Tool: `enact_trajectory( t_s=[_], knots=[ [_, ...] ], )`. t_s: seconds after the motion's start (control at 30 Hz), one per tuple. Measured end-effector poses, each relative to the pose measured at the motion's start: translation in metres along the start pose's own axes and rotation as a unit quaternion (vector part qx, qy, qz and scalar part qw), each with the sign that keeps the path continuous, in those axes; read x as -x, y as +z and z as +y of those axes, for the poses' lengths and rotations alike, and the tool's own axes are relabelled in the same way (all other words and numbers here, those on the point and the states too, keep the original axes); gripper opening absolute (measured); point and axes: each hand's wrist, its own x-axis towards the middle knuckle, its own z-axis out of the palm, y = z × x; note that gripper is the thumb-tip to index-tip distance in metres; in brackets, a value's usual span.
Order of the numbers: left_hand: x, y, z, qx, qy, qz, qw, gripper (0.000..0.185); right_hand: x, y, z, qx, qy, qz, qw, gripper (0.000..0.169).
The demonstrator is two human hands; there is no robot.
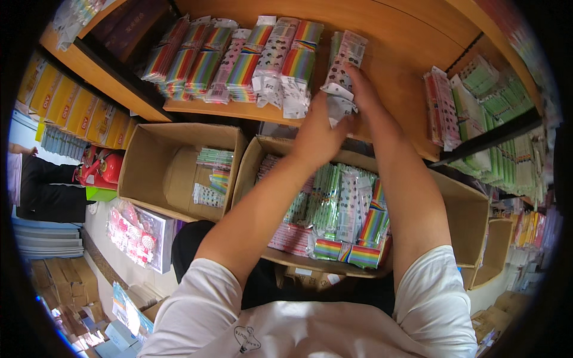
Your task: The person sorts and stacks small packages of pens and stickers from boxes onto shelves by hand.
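On the wooden shelf (380, 89), my left hand (320, 134) and my right hand (362, 91) are around a small stack of plastic-wrapped strip packs (342, 67). The top wrapper is pale with small dark shapes, and a green pack shows at its left edge. My left hand grips the near end, where the wrapper is crumpled; my right fingers press along the right side. To the left stands a row of similar packs, several of them rainbow-striped (299, 58). Below my forearms, a cardboard box (250, 179) holds many green, pink, rainbow and patterned packs (329, 197).
Left of it, another cardboard box (147, 165) holds a few packs. More packs (441, 107) stand at the shelf's right, near a black upright (490, 138). Red fire extinguishers (107, 165) and a person in dark trousers (49, 188) are at far left. Bagged pink items (132, 230) lie below.
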Motion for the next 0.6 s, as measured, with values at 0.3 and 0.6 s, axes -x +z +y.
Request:
enact_trajectory(
  t_s=[0.3,0.6],
  knots=[
    [0.029,0.009,-0.055,-0.086,0.109,0.136,0.981,0.09,-0.007,0.043,-0.023,-0.077,0.103,-0.03,0.991,0.048],
    [0.012,-0.02,-0.03,-0.195,0.138,0.178,0.955,0.088,0.083,0.012,-0.015,-0.128,0.108,-0.076,0.983,0.058]
  ],
)
